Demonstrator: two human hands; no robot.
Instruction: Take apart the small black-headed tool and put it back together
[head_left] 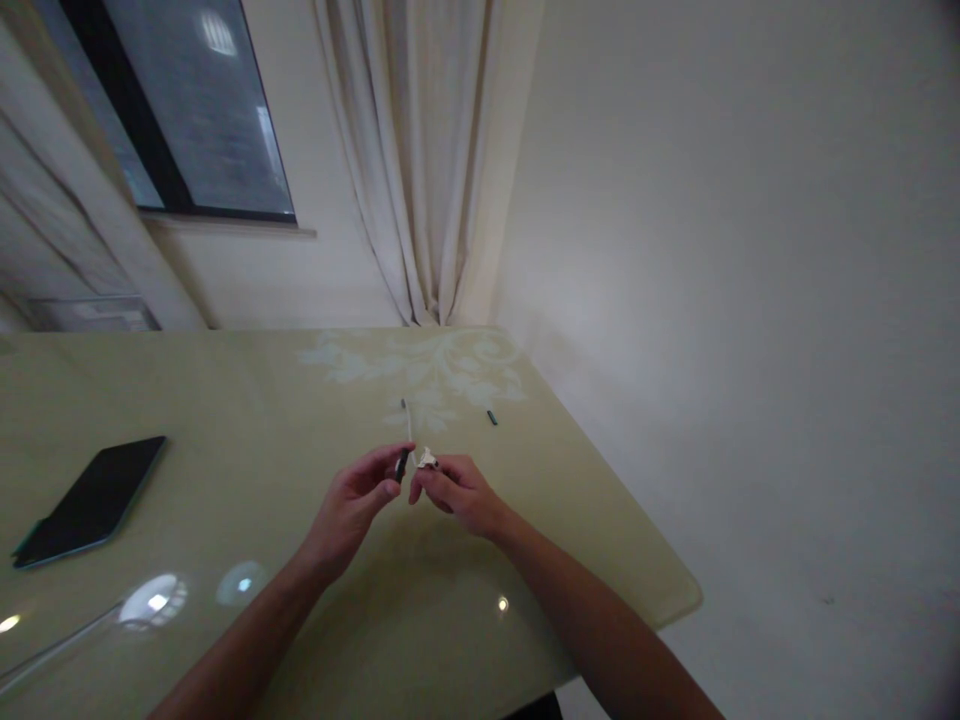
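Observation:
My left hand (352,505) is closed, pinching a small dark object (402,465) between thumb and fingers. It is too small to tell its kind. Close beside it, my right hand (461,490) is closed on a crumpled white piece (427,458), perhaps paper or tissue. The two held things are a short gap apart, above the table. Just beyond my fingers lies a thin white cable-like strip (409,422) with a dark tip; its near end is hidden by my hands.
A short dark stick-like piece (492,417) lies on the glossy pale green table (247,420), right of the strip. Far left is a flat black tablet-like slab (94,500). A wall (712,300) borders the table's right side. Curtains (420,150) hang behind.

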